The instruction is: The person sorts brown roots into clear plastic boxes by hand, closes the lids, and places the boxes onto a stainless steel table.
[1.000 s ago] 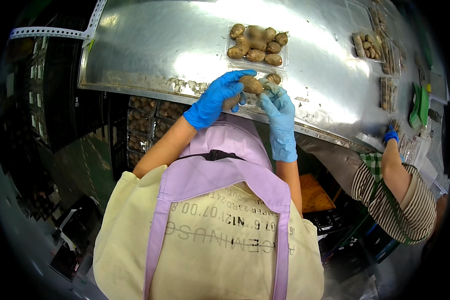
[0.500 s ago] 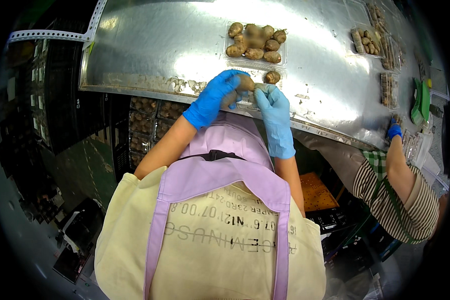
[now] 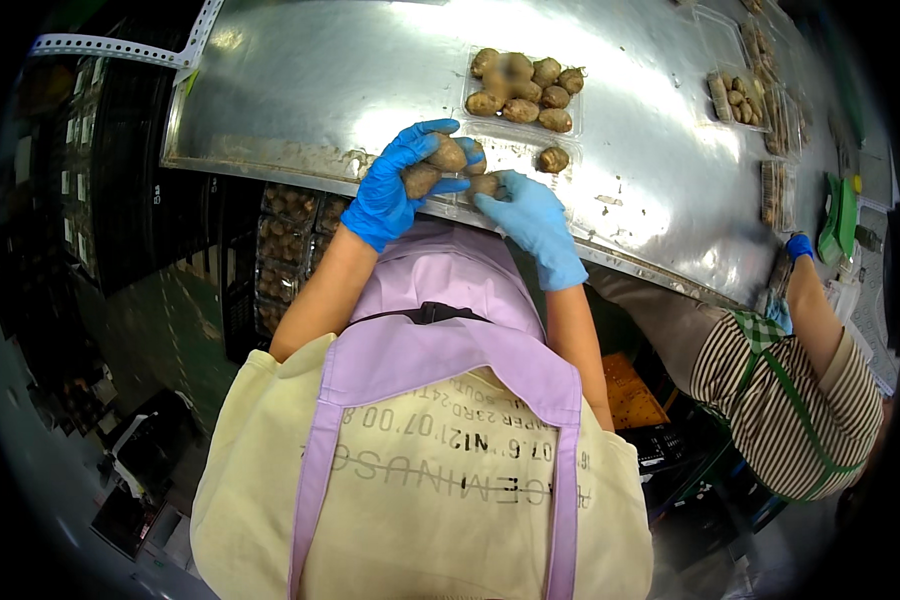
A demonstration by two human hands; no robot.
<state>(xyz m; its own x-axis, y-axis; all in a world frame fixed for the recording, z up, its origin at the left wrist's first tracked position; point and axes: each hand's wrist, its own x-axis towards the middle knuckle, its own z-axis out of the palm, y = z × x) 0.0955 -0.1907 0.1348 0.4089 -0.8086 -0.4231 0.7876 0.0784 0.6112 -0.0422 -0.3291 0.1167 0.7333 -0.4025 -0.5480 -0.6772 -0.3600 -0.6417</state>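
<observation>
My left hand, in a blue glove, holds two or three small brown potatoes at the near edge of the steel table. Beside it, my right hand, also in a blue glove, pinches one small potato between its fingertips. Just beyond my hands lies a clear plastic tray filled with several brown potatoes. One loose potato sits in a second clear tray in front of it.
A person in a striped shirt with blue gloves works at the table on my right. More filled trays lie at the far right, near a green tool. Stacked crates of potatoes stand under the table.
Both hands have drawn back from the trays toward the table's near edge. My left hand now holds more potatoes, and my right hand holds one.
</observation>
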